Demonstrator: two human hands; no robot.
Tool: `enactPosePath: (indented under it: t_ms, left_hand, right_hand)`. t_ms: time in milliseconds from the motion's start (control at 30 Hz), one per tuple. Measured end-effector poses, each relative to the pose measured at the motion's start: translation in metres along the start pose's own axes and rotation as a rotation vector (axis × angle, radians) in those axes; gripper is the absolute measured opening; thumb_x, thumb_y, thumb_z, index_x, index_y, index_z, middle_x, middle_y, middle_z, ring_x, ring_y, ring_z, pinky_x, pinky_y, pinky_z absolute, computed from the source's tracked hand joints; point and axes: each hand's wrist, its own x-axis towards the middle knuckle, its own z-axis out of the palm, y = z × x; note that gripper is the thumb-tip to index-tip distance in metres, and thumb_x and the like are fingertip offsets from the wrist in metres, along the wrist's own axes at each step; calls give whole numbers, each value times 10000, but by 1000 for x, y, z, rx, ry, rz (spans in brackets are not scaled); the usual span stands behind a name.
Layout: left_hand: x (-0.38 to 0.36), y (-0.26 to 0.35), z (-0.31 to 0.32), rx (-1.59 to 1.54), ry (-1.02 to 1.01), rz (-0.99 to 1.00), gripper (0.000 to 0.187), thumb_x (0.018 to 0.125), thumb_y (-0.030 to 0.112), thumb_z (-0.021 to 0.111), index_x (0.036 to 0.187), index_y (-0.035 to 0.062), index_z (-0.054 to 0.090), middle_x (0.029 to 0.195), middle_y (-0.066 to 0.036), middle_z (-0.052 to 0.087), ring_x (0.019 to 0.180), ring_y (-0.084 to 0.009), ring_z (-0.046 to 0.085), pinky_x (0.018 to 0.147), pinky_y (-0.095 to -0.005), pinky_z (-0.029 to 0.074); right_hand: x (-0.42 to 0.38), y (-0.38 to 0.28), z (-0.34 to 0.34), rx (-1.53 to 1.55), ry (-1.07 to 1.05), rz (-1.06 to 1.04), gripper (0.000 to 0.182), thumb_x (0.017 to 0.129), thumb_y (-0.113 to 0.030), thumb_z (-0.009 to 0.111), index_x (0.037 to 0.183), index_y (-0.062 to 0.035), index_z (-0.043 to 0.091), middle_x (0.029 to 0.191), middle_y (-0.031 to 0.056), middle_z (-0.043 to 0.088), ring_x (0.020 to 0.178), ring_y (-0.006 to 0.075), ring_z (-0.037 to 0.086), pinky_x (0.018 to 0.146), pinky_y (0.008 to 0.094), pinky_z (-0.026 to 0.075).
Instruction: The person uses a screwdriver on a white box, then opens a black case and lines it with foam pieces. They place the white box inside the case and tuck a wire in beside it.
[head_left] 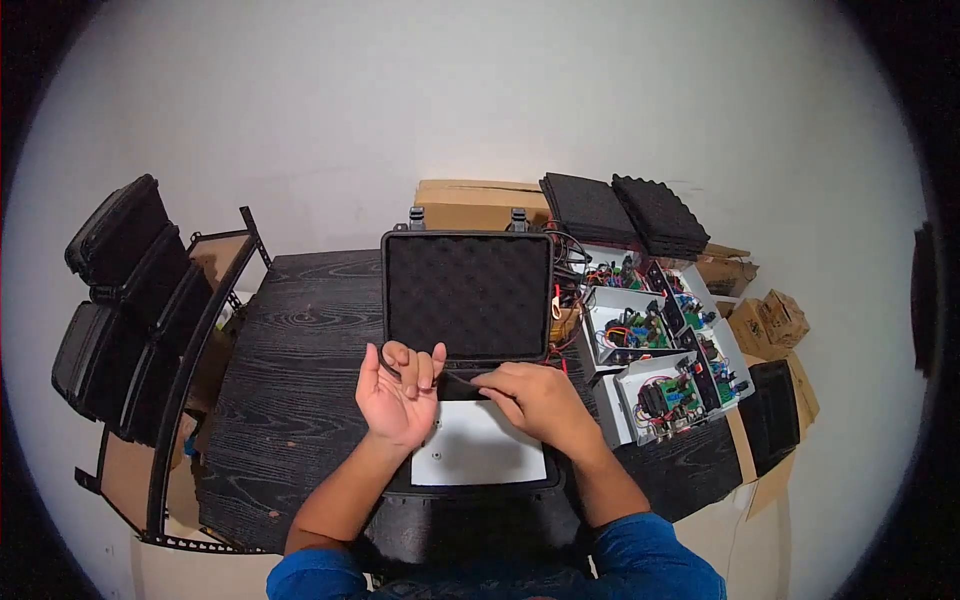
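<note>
An open black hard case (386, 300) stands in front of me, its raised lid lined with egg-crate foam (468, 295). A white panel (480, 450) with small screws along its left side lies in the lower half. My left hand (402, 395) is palm up over the panel's upper left corner, its fingers curled round a thin black strip (458, 383). From the other side my right hand (540, 400) pinches the strip's right part between thumb and fingers, close over the panel's far edge. The strip's middle is partly behind the left fingers.
White open housings with circuit boards and wires (635, 325) are stacked to the right. Black foam sheets (600, 205) and cardboard boxes (770, 318) lie behind and beside them. More black cases (120, 310) stand at left by a metal-framed rack (170, 440). Everything central rests on a dark wood-grain table (290, 380).
</note>
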Motion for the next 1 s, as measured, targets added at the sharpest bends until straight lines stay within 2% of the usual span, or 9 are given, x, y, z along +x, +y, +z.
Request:
enactPosePath:
  t_ms: [233, 300, 400, 433, 533, 667, 800, 900, 1000]
  left_hand:
    - [-4, -17, 5, 487, 99, 212, 461, 1173, 389, 293, 1171, 34, 588, 808, -76, 591, 957, -217, 612, 1222, -473, 350]
    - [-5, -19, 1, 875, 48, 282, 498, 1171, 377, 300, 1130, -7, 614, 838, -85, 641, 1010, -236, 636, 1261, -449, 306]
    - [-5, -11, -7, 1253, -216, 60, 501, 1172, 367, 309, 1110, -8, 636, 851, -61, 634, 890, -168, 631, 1079, -382, 453]
    - [-8, -14, 2, 1254, -211, -66, 549, 1165, 402, 322, 1017, -6, 659, 796, -31, 621, 769, -129, 598, 848, -315, 500]
    - [-9, -10, -8, 1078, -315, -549, 585, 1156, 457, 329, 986, 12, 669, 730, -8, 589, 706, -107, 552, 692, -279, 451]
    - [-11, -4, -3, 899, -387, -835, 696, 1075, 612, 425, 879, 0, 692, 649, -26, 557, 547, -133, 478, 600, -297, 386]
    - [-12, -1, -14, 721, -528, -836, 558, 1108, 433, 428, 751, 45, 611, 594, -13, 520, 520, -105, 477, 881, -363, 572]
    - [-14, -1, -14, 549, -583, -882, 530, 1090, 366, 446, 668, 66, 555, 550, -20, 489, 528, -142, 524, 1061, -468, 542]
    - [-12, 2, -9, 490, -641, -870, 522, 1071, 315, 454, 609, 84, 527, 541, -37, 489, 547, -179, 569, 1079, -508, 519]
  right_hand:
    - [0, -4, 9, 194, -197, -32, 136, 976, -153, 692, 1015, -37, 751, 950, 131, 769, 859, 286, 747, 780, 370, 580]
    - [-1, -13, 4, 432, -275, 174, 145, 977, -179, 697, 1001, -39, 728, 933, 133, 752, 845, 308, 733, 746, 379, 568]
    - [-4, -16, -1, 572, -195, 299, 158, 974, -190, 713, 1002, -35, 717, 894, 136, 730, 820, 319, 724, 723, 381, 559]
    - [-5, -16, -3, 582, -135, 310, 161, 972, -189, 719, 1006, -32, 718, 879, 136, 723, 810, 318, 722, 719, 379, 558]
    - [-2, -10, -17, 267, 13, 96, 103, 946, -117, 733, 983, -23, 753, 858, 108, 730, 740, 232, 707, 685, 339, 538]
    - [0, -5, -26, 128, 13, -95, 115, 920, -132, 762, 978, -32, 762, 875, 101, 715, 804, 269, 698, 715, 374, 539]
    - [1, 9, -28, 235, -90, -147, 125, 954, -155, 734, 991, -38, 758, 944, 101, 707, 897, 285, 689, 786, 388, 535]
    - [0, 17, -30, 290, -152, -165, 146, 988, -174, 695, 1000, -35, 740, 1002, 114, 695, 949, 313, 683, 836, 404, 538]
    - [-2, 19, -30, 391, -187, -109, 161, 1009, -165, 674, 992, -18, 738, 1011, 113, 691, 948, 289, 678, 839, 387, 534]
